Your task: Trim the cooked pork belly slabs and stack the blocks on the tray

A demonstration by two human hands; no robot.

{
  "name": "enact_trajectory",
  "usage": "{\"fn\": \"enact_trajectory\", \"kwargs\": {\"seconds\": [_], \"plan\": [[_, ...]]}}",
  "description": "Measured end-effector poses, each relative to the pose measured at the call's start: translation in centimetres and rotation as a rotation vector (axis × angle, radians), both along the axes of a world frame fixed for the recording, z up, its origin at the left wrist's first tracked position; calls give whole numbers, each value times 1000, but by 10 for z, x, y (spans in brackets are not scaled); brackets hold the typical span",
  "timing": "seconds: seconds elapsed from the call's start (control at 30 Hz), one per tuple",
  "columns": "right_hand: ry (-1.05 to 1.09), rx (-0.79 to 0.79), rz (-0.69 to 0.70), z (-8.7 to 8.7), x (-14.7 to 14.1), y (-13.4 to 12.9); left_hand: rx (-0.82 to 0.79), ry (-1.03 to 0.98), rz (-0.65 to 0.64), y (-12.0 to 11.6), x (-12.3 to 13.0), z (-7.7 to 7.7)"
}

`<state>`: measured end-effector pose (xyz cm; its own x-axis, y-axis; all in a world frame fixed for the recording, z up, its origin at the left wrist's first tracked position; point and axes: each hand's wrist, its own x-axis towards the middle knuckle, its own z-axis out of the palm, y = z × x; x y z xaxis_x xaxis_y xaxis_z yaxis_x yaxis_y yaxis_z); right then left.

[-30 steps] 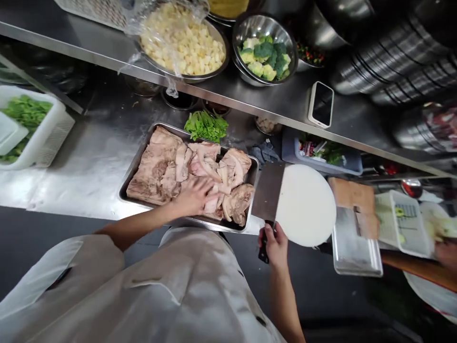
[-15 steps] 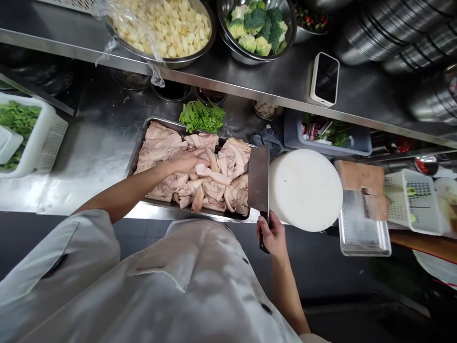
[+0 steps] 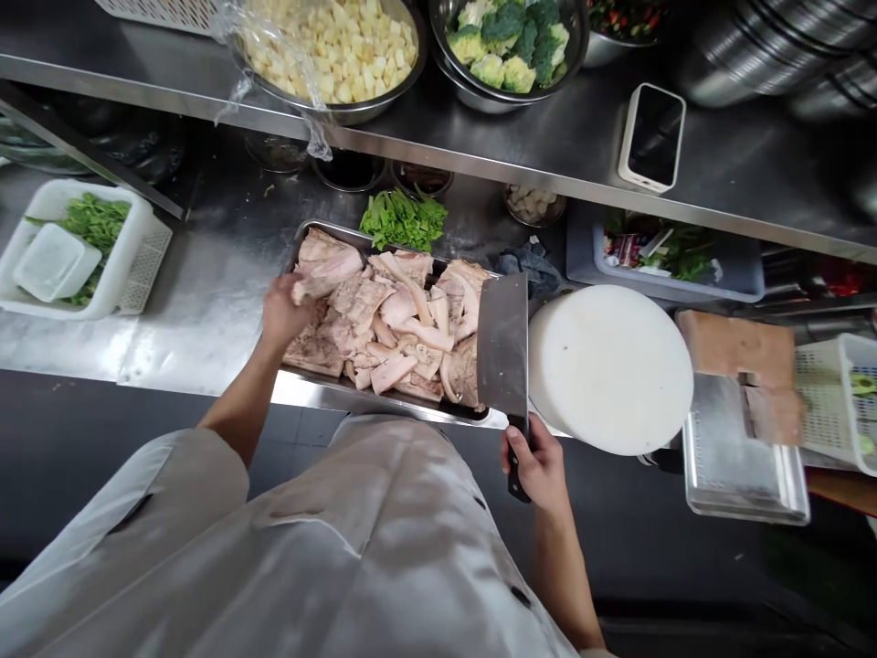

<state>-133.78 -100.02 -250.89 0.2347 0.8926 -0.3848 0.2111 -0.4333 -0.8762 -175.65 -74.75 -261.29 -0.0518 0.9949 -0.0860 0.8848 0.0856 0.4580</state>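
Note:
A metal tray [image 3: 384, 400] holds many pale pieces of cooked meat [image 3: 404, 338], some in slabs and some in strips. At the tray's left edge my left hand [image 3: 282, 311] is closed on a slab of meat [image 3: 334, 271], lifting its near end; the fingertips are partly hidden. My right hand [image 3: 539, 460] grips the black handle of a cleaver [image 3: 502, 343]. The cleaver's wide blade points away from me, over the tray's right edge. Just right of the blade lies a round white cutting board [image 3: 612, 368].
Leafy greens [image 3: 403, 219] lie behind the tray. A shelf [image 3: 534, 151] above carries a bowl of diced potatoes [image 3: 356, 59], a broccoli bowl [image 3: 507, 46] and a phone [image 3: 653, 137]. A white basket [image 3: 141, 215] stands left, brown blocks [image 3: 740, 352] right.
My left hand has moved left from the middle of the meat to the tray's left edge and taken hold of a slab. The cleaver stays beside the board; the view has shifted slightly.

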Motion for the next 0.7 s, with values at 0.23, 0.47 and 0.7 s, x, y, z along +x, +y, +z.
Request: {"fn": "enact_trajectory", "kwargs": {"seconds": [0.23, 0.47, 0.7], "plan": [[17, -124, 258, -5, -27, 18, -377, 198, 253, -38, -50, -38], [-184, -131, 193, 1, -8, 11, 144, 49, -249, -75, 47, -2], [-122, 36, -260, -6, 13, 0, 76, 75, -1035, -20, 241, 14]]}}
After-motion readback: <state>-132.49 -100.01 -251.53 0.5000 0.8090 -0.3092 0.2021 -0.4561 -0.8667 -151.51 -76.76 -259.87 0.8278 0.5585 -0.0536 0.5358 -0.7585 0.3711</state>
